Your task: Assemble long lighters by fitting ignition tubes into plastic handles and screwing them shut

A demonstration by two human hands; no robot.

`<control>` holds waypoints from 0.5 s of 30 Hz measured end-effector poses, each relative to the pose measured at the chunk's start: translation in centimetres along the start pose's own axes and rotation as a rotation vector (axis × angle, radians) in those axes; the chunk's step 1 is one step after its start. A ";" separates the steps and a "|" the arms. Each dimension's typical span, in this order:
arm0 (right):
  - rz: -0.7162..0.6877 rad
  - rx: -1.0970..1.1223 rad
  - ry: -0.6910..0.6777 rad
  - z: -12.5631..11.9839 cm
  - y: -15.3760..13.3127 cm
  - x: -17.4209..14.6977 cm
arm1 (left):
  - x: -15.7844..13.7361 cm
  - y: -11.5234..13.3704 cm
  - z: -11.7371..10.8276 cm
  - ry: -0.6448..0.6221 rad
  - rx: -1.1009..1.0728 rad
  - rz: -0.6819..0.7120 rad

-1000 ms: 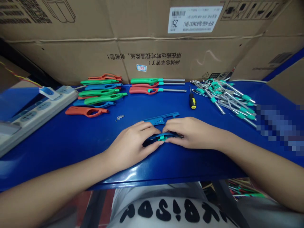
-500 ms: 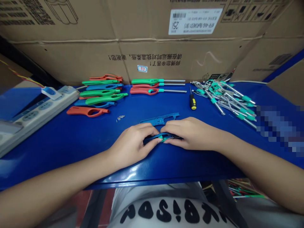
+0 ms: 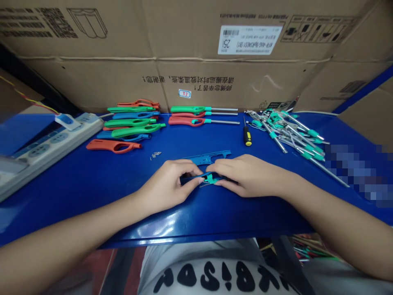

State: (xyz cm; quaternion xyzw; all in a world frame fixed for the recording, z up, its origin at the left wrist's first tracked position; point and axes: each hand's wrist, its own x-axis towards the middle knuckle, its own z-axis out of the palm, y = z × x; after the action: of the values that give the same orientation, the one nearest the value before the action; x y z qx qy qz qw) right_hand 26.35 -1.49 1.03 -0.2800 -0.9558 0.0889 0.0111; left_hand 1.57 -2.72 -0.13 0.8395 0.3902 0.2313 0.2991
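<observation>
In the middle of the blue table my left hand (image 3: pixel 172 182) is closed on the left part of a blue lighter handle half (image 3: pixel 194 178). My right hand (image 3: pixel 238 176) grips the right side of the same piece, and its thumb and fingers press near a teal plastic part (image 3: pixel 211 179). A thin pale wire or strip shows just under the teal part; the rest inside is hidden by my fingers. Just beyond my hands lies another blue handle half (image 3: pixel 205 157), its hollow inner side showing.
Orange, green and blue lighter handles (image 3: pixel 130 130) lie at the back left, with small screws (image 3: pixel 156 155) nearby. Lighters with metal tubes (image 3: pixel 225 122), a screwdriver (image 3: pixel 247 134) and a heap of tubes with wires (image 3: pixel 285 127) stretch rightward. A power strip (image 3: pixel 50 147) runs along the left; cardboard (image 3: pixel 190 69) stands behind.
The view has tilted slightly. My fingers have shifted a little on the blue handle half, and more of the teal part shows between them. Both hands keep their hold.
</observation>
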 end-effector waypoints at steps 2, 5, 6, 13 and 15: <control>-0.019 -0.021 0.009 0.1 -0.1 0.0 | 0.0 0.1 0.0 0.003 0.006 -0.019; -0.014 -0.056 0.011 0.0 -0.1 -0.1 | 0.0 -0.1 0.0 -0.006 0.051 0.003; -0.005 -0.059 0.010 -0.1 0.0 -0.2 | 0.0 -0.2 0.0 -0.008 0.073 0.019; 0.076 -0.079 0.019 -0.8 0.7 -0.6 | -0.3 -0.6 0.0 -0.037 0.333 0.184; 0.082 -0.067 0.017 -1.1 0.8 -0.8 | -0.4 -0.5 0.0 -0.074 0.375 0.217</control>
State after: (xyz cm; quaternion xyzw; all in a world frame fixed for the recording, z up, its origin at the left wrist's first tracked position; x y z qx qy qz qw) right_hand 27.52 -1.05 1.96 -0.3201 -0.9458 0.0547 0.0060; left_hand 1.09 -2.82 -0.57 0.9254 0.3227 0.1545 0.1251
